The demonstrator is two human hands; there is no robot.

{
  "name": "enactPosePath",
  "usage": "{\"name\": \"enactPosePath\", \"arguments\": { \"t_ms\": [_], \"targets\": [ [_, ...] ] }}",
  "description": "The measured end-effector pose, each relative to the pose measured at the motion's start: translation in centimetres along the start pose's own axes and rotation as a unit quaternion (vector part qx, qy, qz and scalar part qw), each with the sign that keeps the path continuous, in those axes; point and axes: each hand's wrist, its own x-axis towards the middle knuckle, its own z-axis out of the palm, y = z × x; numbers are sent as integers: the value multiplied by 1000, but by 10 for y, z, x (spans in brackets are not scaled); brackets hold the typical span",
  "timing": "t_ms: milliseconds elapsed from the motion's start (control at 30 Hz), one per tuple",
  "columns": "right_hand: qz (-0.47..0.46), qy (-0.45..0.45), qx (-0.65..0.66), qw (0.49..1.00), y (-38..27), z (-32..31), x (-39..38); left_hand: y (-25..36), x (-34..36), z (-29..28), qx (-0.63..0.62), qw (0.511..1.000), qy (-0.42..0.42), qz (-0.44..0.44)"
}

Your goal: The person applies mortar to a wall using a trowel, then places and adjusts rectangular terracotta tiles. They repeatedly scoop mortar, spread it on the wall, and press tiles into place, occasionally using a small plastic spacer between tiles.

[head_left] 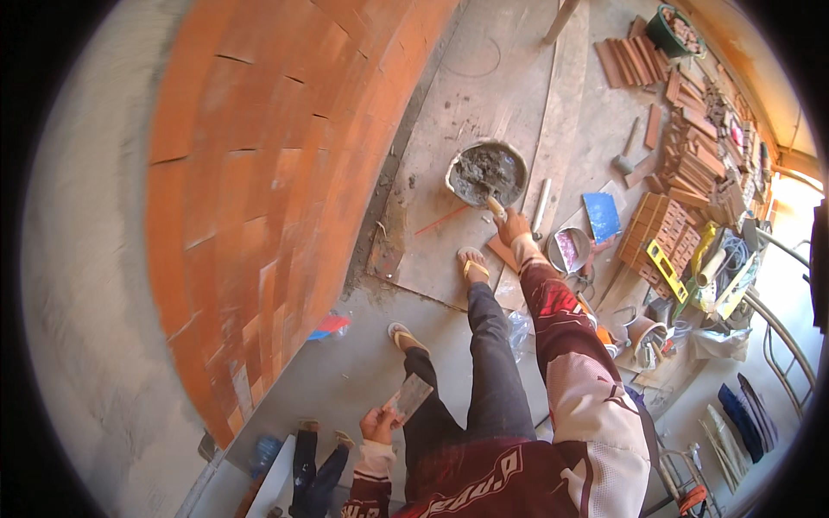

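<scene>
1. Along the left side, a brick wall (250,190) is curving through the view.
2. Near its foot, another person's legs (315,475) are showing.
3. Low in the middle, the left hand (377,425) is closing its fingers around one end of a flat grey plate (410,395), holding it well apart from the bucket.
4. Farther up, the bucket (449,179) is standing on a board (423,229) and holding grey mortar (485,173).
5. At its near rim, the right hand (515,229) is clamping a tool's handle (496,208); its working end is not showing clearly.
6. Rightward, a pail (553,252), a blue sheet (602,217) and stacked bricks (649,223) are lying near one another, a yellow level (667,270) resting beside the bricks.
</scene>
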Motion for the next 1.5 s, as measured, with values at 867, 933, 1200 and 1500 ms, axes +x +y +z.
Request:
{"name": "enactPosePath", "arguments": {
  "t_ms": [867,933,1200,1500],
  "targets": [
    [56,-88,-223,969,175,19,-29,6,3,66,42,999,5,4],
    [15,-51,-122,991,187,14,-48,7,-2,64,17,1000,5,2],
    [211,-155,525,810,134,32,29,17,6,74,48,999,-8,16],
    [337,-118,591,723,155,46,-19,8,-4,52,63,998,11,10]
  ]
}}
